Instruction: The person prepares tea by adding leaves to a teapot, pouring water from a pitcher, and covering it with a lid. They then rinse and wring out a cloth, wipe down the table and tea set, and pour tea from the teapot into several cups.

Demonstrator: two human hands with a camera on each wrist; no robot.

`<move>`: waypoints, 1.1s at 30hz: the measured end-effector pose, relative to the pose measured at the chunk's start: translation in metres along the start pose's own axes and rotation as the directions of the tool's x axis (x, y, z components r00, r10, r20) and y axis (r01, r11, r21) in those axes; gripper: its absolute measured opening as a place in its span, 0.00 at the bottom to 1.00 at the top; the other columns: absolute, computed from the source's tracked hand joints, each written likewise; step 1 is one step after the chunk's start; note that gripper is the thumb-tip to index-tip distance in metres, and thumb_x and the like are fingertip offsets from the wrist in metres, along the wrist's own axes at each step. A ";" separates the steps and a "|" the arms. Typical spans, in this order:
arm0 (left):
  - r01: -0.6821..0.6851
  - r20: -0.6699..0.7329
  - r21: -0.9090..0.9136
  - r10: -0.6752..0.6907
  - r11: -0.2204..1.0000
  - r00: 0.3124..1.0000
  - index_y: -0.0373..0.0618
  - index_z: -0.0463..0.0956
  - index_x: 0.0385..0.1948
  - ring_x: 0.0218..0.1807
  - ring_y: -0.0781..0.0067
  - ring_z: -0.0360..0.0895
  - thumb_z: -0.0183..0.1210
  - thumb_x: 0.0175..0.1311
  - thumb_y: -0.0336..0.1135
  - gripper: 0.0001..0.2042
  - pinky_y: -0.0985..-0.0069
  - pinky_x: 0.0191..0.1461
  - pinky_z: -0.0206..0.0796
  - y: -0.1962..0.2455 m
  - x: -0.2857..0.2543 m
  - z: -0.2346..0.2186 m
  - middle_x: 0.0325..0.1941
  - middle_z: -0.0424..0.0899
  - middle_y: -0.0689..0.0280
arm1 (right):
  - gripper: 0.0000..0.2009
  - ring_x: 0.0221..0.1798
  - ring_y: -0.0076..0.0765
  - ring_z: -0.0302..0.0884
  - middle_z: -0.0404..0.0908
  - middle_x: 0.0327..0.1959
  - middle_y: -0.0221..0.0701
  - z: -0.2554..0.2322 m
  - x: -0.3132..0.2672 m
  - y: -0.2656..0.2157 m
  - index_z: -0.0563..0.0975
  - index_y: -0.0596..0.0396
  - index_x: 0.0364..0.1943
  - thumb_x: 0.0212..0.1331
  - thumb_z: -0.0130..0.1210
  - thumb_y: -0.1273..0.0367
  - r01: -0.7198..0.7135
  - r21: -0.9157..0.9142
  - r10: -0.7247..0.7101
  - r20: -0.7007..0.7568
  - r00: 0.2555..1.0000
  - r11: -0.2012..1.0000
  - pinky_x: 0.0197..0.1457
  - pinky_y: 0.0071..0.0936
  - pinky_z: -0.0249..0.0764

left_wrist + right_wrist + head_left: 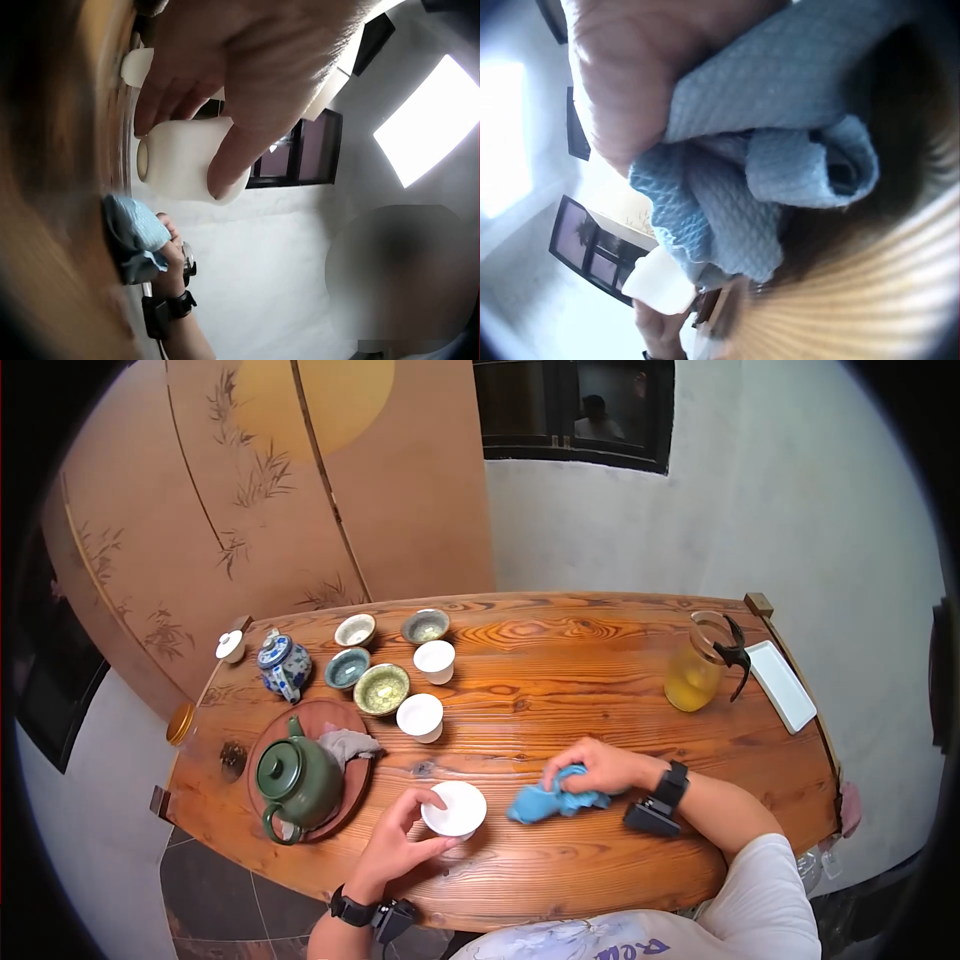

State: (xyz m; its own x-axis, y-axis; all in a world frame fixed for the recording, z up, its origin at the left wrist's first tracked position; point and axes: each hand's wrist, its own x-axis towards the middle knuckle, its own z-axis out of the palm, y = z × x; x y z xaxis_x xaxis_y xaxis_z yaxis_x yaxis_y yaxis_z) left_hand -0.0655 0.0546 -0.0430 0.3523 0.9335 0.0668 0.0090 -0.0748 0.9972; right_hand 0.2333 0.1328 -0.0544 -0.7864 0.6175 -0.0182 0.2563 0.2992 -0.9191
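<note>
My left hand (398, 840) grips a small white cup (456, 812) near the table's front edge, thumb on the near side and fingers at the far rim. In the left wrist view the white cup (187, 157) has its foot close over the tabletop. To its right my right hand (607, 766) pinches a crumpled blue cloth (545, 802). Seen from the right wrist, the textured cloth (727, 172) bunches in folds under the fingers and hides the fingertips. A gap separates the cloth from the cup.
A green teapot (300, 780) and a grey rag (350, 745) sit on a round brown tray (262, 735) at left. Behind are a blue-and-white teapot (284, 664) and several cups, including a green glazed cup (381, 689). A glass pitcher (694, 675) of yellow liquid and a white tray (783, 688) stand right.
</note>
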 end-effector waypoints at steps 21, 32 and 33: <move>-0.270 0.063 0.811 0.381 0.519 0.922 0.42 0.78 0.26 0.33 0.58 0.74 0.64 0.45 0.38 0.11 0.66 0.38 0.65 -0.037 0.293 0.128 0.30 0.76 0.56 | 0.16 0.48 0.27 0.68 0.73 0.43 0.31 -0.019 -0.065 0.036 0.72 0.59 0.44 0.50 0.51 0.67 0.065 0.478 -0.135 0.112 0.984 0.876 0.55 0.23 0.61; -0.331 0.066 0.728 0.419 0.600 0.905 0.39 0.78 0.24 0.29 0.61 0.73 0.64 0.45 0.37 0.11 0.67 0.34 0.64 -0.060 0.355 0.190 0.25 0.74 0.56 | 0.16 0.49 0.27 0.67 0.73 0.44 0.31 -0.019 -0.061 0.045 0.72 0.59 0.44 0.50 0.51 0.67 0.044 0.523 -0.139 0.142 0.980 0.851 0.56 0.24 0.60; -0.323 0.063 0.726 0.409 0.607 0.910 0.40 0.78 0.26 0.30 0.62 0.73 0.65 0.44 0.38 0.12 0.68 0.36 0.65 -0.060 0.354 0.191 0.28 0.74 0.56 | 0.16 0.49 0.28 0.67 0.73 0.44 0.31 -0.019 -0.061 0.044 0.72 0.59 0.44 0.51 0.51 0.67 0.040 0.519 -0.131 0.139 0.982 0.854 0.56 0.24 0.60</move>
State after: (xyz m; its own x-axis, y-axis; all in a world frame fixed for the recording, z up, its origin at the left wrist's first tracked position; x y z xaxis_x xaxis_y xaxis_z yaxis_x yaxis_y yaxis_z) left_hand 0.2374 0.3222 -0.0855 0.3833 0.7971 0.4667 0.5709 -0.6016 0.5587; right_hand 0.3036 0.1223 -0.0861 -0.8837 0.4656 0.0474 -0.1045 -0.0977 -0.9897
